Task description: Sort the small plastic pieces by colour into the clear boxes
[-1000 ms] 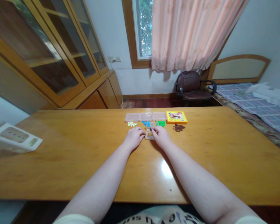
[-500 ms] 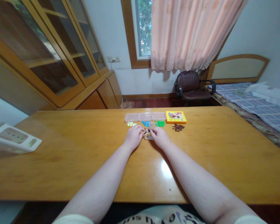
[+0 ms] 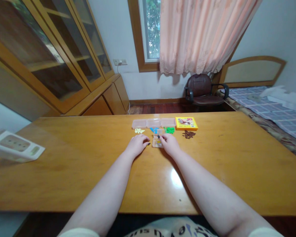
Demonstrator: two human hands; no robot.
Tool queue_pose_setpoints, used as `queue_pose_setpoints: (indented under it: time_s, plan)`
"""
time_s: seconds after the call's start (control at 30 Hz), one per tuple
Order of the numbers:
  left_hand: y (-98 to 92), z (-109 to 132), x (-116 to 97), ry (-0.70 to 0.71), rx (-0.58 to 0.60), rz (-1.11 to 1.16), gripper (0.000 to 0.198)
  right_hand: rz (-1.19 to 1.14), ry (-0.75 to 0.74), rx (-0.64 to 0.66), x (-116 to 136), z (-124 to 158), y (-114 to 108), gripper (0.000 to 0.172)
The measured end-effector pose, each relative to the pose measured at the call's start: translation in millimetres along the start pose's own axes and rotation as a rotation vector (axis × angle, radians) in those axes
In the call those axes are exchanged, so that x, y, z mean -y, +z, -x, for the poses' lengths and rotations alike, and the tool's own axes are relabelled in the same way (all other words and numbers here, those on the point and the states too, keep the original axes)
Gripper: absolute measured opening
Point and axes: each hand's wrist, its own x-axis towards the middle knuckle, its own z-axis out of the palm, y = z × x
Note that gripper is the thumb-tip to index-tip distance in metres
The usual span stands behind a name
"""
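A small clear plastic box (image 3: 157,145) with its lid (image 3: 159,131) raised stands on the table in front of me, with some yellow in it. My right hand (image 3: 170,143) covers the box's right side, fingertips drawn together near the hinge; what they hold is hidden. Just left of the box, my left hand (image 3: 138,144) is low over the table, fingers curled around what looks like a small yellow piece (image 3: 148,145). Behind the hands lie piles of small cream pieces (image 3: 139,131), blue pieces (image 3: 154,130) and green pieces (image 3: 170,130).
Three joined clear trays (image 3: 153,123) line the table's far side, beside a flat yellow box (image 3: 186,123). Brown pieces (image 3: 188,134) are heaped before it. A white power strip box (image 3: 16,145) stands at the table's left. Beyond the wooden table (image 3: 88,174) is a chair (image 3: 199,89).
My left hand has moved left and slightly toward me, away from the small box and from my right hand. My right hand has barely moved.
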Motion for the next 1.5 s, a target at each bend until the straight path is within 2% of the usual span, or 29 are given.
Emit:
queue_pose_setpoints:
  time_s: [0.2,0.37,0.43,0.5,0.6,0.73,0.93,1.17,1.27,1.37,1.5]
  plan:
    - [5.5,-4,-3,-0.051,-0.009,-0.066,0.008,-0.033,0.001,0.092,5,0,-1,0.028]
    - [3.4,-3,-11,-0.03,-0.146,0.064,0.01,-0.041,-0.048,0.162,9,2,-1,0.026]
    - [3.3,-3,-13,0.01,-0.163,0.12,0.013,-0.044,-0.063,0.175,9,3,-2,0.026]
    - [2.3,-3,-12,0.024,-0.152,0.124,0.016,-0.054,-0.063,0.172,9,3,-2,0.025]
    - [-1.4,-1,-2,-0.04,-0.125,0.04,0.016,-0.073,-0.056,0.162,8,3,-3,0.024]
    - [-4.9,3,7,-0.089,-0.037,-0.038,0.014,-0.055,-0.068,0.163,6,2,-3,0.029]
    - [-1.8,0,-5,-0.112,0.027,-0.093,0.01,-0.058,-0.062,0.173,8,2,-2,0.028]
    - [-2.1,-1,-6,-0.143,0.031,-0.128,0.01,-0.078,-0.068,0.18,10,3,-3,0.027]
    - [-2.2,-2,-9,-0.141,-0.044,-0.073,0.01,-0.082,-0.061,0.18,11,3,-3,0.026]
    - [-1.7,-2,-16,-0.084,-0.119,0.034,0.012,-0.087,-0.06,0.184,12,3,-4,0.024]
    - [-5.2,1,-17,-0.008,-0.069,0.101,0.015,-0.078,-0.069,0.183,12,3,-4,0.024]
